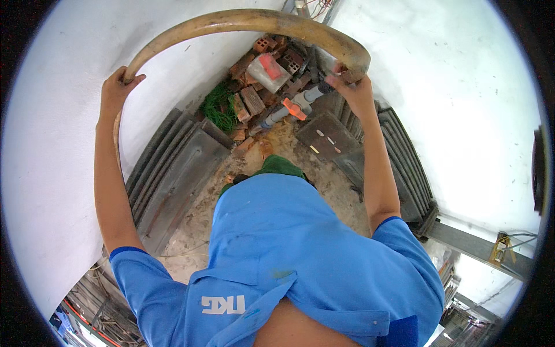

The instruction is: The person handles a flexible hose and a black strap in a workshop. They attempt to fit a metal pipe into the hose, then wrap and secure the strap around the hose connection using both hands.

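A thick, yellowish-brown hose (pixel 243 21) arches high across the view between my raised hands. My left hand (pixel 120 87) is wrapped round it beside the left wall, and a thin strip of it runs on down behind my left forearm. Its wide, dirty end lies at my right hand (pixel 352 89), whose fingers are closed on the underside of that end. Just below my right hand is a grey plastic pipe (pixel 312 93) with an orange-handled valve (pixel 295 109); I cannot tell whether it joins the hose.
Bricks (pixel 252 100), a whitish bag with a red patch (pixel 268 73) and green netting (pixel 219 107) fill the corner. Dark grey slabs lean in stacks against the left wall (pixel 182 173) and right wall (pixel 404 162). A metal beam (pixel 462 238) juts out at lower right.
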Demonstrator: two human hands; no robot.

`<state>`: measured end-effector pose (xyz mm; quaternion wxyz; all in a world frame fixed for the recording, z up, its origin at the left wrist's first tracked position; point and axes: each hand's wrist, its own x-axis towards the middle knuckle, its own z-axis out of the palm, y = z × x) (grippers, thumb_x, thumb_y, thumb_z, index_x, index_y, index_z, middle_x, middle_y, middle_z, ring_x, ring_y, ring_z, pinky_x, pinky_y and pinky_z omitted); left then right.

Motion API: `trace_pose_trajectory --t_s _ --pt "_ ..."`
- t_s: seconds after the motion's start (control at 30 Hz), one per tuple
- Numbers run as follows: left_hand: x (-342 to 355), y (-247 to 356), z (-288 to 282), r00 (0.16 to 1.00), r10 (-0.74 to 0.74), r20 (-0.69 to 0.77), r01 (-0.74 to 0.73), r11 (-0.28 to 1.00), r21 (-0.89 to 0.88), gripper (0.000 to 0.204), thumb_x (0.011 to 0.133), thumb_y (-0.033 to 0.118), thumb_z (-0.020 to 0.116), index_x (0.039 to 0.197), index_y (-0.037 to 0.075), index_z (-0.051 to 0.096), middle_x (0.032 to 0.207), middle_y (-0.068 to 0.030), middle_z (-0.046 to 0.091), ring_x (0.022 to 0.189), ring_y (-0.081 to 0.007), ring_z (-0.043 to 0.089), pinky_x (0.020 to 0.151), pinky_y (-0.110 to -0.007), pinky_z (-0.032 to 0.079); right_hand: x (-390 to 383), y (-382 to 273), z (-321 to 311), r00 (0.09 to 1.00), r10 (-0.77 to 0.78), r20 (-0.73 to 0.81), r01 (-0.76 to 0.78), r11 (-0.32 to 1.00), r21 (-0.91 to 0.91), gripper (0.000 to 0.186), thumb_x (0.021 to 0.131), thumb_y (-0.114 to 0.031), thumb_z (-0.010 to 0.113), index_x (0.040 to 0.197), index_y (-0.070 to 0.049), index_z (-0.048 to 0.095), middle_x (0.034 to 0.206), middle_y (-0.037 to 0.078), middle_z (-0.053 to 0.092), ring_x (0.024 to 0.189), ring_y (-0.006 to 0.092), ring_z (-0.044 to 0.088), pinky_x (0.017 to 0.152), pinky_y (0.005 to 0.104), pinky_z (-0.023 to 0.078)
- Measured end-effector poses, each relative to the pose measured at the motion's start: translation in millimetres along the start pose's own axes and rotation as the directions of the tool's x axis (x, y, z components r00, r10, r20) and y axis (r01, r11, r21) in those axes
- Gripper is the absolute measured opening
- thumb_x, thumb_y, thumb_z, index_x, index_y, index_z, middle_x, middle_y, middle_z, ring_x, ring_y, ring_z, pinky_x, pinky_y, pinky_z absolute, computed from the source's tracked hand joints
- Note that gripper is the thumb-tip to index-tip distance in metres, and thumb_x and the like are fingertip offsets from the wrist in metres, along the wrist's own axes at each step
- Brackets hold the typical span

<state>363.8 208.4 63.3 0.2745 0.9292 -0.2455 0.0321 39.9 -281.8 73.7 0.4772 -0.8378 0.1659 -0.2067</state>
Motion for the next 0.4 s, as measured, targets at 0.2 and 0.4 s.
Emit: trace_pose_trajectory --t_s 0.2,0.4 --pt "3.0 -22.1 56.2 0.999 -0.014 0.034 0.018 0.992 -0.124 0.042 0.083 0.039 0.085 0.091 0.001 0.068 0.070 -0.0093 0.057 0.065 -0.0191 0.050 0.063 -0.036 0.044 -28.9 35.3 -42.9 0.988 0.144 0.062 -0.124 0.960 -0.249 0.076 0.086 -0.022 0.083 0.151 -0.006 0.045 0.141 0.016 0.058 0.129 0.0235 0.055 0.104 0.0407 0.049" --pt "0.9 -49.4 83.2 0.985 -0.084 0.152 0.082 0.996 0.018 0.058 0.084 0.056 0.077 0.110 0.005 0.070 0.100 -0.0196 0.073 0.096 -0.0319 0.071 0.087 -0.046 0.053 -64.5 55.6 -22.5 0.884 0.432 0.180 -0.363 0.876 -0.319 0.070 0.092 -0.015 0.076 0.153 -0.006 0.043 0.144 0.011 0.055 0.126 0.0230 0.054 0.109 0.0381 0.047"
